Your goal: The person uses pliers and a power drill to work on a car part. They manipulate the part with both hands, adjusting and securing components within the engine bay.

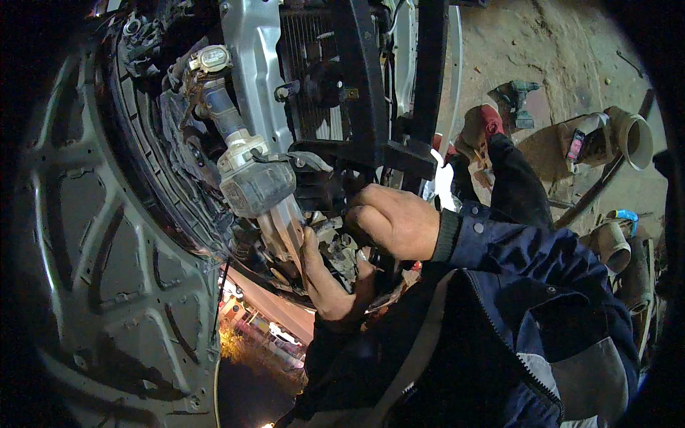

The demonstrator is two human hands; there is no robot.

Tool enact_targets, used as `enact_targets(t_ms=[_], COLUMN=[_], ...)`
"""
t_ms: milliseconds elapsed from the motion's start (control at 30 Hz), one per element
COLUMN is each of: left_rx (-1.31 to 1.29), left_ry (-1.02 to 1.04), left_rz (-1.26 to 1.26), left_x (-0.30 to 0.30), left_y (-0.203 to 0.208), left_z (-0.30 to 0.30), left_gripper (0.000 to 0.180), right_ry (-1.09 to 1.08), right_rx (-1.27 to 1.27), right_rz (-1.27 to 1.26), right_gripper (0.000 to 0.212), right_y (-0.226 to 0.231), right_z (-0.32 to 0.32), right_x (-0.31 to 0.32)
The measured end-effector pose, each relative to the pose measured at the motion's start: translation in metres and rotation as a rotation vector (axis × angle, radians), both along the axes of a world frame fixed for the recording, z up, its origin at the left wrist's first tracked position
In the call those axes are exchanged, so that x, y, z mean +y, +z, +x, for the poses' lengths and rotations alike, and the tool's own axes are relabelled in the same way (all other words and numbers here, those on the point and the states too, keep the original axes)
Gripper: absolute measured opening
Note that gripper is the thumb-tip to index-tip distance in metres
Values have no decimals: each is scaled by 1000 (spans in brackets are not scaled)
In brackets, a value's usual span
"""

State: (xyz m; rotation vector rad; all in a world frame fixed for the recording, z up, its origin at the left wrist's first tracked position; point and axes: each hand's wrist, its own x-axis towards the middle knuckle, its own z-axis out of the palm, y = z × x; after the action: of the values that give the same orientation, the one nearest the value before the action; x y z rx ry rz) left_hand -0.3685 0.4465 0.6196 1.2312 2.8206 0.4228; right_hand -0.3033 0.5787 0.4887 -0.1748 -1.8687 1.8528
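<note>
Low in the open front of a car, my hands work close together. My left hand (331, 291) cups a grimy grey part (340, 251) of irregular shape; the thumb stands up on one side and a fingertip shows on the other. Just above and to the right, my right hand (397, 222) is curled with its fingers tucked down toward the same spot, and whatever they grip is hidden. A dusty grey, box-shaped housing (258, 187) with a pale collar and a dark cylinder lies to the left. Beside my right hand is a black metal frame bar (407, 158).
The raised hood (100, 235) fills the left side; a silver panel (251, 57) and a finned radiator (314, 43) stand ahead. On the dirt ground at right are a green cordless drill (522, 105), a red shoe (492, 123), a phone (575, 145) and a pale bucket-like cylinder (635, 141).
</note>
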Motion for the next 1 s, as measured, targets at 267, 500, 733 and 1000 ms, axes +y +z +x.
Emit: enact_targets(t_ms=[267, 500, 733, 1000], left_rx=[-294, -171, -365, -488], left_ry=[59, 22, 11, 121], left_rz=[-142, -4, 102, 228], left_x=[-4, -9, -19, -33], left_y=[24, 8, 14, 2], left_z=[-18, -23, -27, -35], left_gripper=[104, 95, 91, 89], right_ry=[-79, -34, -106, -122], right_rx=[92, 177, 117, 70], right_rz=[-218, -166, -179, 86], right_gripper=[14, 16, 17, 22], right_y=[0, 0, 7, 9], right_z=[-5, 0, 0, -1], right_x=[10, 9, 1, 0])
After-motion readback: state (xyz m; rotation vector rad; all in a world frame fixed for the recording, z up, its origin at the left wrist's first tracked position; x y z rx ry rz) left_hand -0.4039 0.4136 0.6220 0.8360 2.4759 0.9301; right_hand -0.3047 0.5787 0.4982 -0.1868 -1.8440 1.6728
